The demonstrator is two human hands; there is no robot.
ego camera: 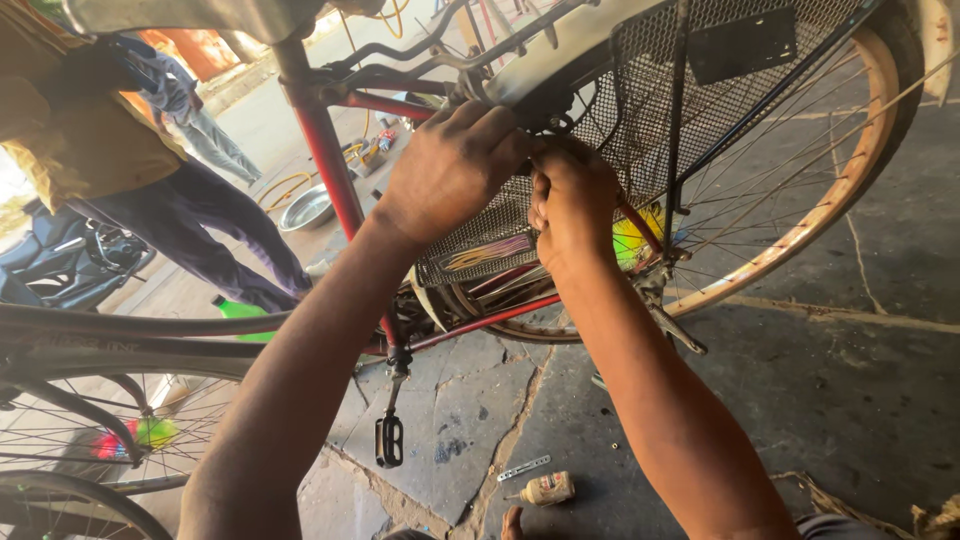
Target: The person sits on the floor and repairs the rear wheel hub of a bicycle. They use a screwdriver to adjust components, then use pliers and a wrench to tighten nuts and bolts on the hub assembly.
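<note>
A red-framed bicycle (325, 150) stands in front of me, its rear wheel (800, 230) with a rusty rim at the right. A dark mesh guard (640, 110) covers the wheel's side. My left hand (450, 165) presses on the top of the guard by the mudguard stays, fingers curled over the metal. My right hand (570, 205) is closed just beside it, gripping something small at the same spot; what it pinches is hidden by the fingers.
A pedal (389, 440) hangs low over the cracked stone floor. A small bottle (548, 488) and a flat metal strip (524, 467) lie on the floor. Another bicycle's wheel (90, 440) is at lower left. A person (150, 190) stands at left near a metal bowl (308, 208).
</note>
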